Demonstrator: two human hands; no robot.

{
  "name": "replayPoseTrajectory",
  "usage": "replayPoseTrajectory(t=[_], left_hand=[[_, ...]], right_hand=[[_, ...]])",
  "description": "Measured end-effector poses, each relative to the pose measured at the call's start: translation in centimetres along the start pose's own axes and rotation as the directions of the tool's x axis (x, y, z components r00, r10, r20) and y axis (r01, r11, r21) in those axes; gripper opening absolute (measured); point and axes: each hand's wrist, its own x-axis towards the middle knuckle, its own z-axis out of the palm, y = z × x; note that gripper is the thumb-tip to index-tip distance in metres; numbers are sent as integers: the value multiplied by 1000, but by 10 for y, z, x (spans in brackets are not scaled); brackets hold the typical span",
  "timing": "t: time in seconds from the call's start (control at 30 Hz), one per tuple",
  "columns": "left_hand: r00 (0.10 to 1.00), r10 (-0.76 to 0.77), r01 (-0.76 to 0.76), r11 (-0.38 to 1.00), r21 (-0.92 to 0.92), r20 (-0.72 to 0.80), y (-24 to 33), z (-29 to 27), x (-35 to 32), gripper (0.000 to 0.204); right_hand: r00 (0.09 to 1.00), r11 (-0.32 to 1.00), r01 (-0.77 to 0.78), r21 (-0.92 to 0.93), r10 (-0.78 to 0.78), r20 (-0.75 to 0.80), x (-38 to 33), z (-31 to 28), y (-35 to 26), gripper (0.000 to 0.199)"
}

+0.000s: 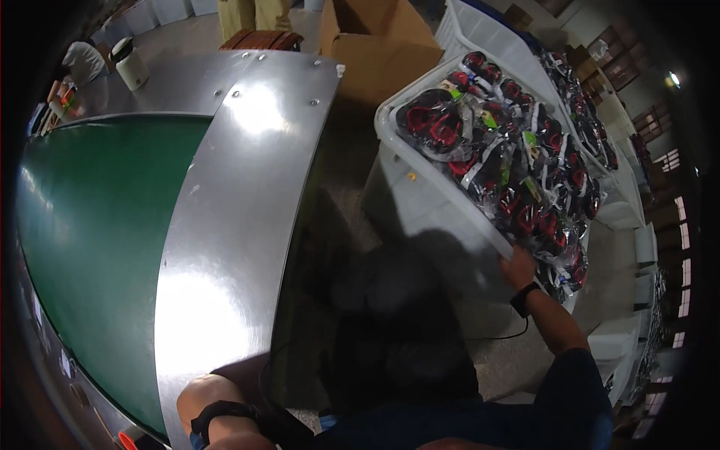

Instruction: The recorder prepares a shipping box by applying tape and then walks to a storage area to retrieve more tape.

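Note:
My right hand [517, 268] is closed over the near rim of a large white plastic bin [442, 196], its fingers partly hidden at the edge. The bin is heaped with black-and-red items in clear plastic bags [499, 161], several bearing green labels; they look like shoes or gloves, but I cannot make out which. At the lower left, my left hand [206, 391] is beside the metal edge [217, 247] of a green conveyor belt [105, 247]. A black strap circles that wrist, and the fingers do not show.
A cardboard box [382, 56] stands open beyond the bin. More white bins [480, 30] line the right side, one with similar bagged items [581, 112]. A white flask [130, 66] stands on the metal table's far end. A thin black cable [502, 337] trails from my right wrist strap.

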Motion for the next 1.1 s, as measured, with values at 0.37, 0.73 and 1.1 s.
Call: replayPoseTrajectory(t=[0.37, 0.73, 1.1], left_hand=[[447, -884, 814, 338, -472, 137, -114, 19, -26, 21], [381, -870, 810, 151, -567, 313, -24, 61, -3, 14], [75, -963, 925, -29, -378, 257, -29, 120, -36, 32]], right_hand=[[951, 947, 231, 224, -171, -258, 7, 11, 9, 35], [987, 968, 122, 221, -94, -130, -3, -3, -7, 34], [975, 920, 202, 337, -157, -158, 8, -15, -10, 40]])
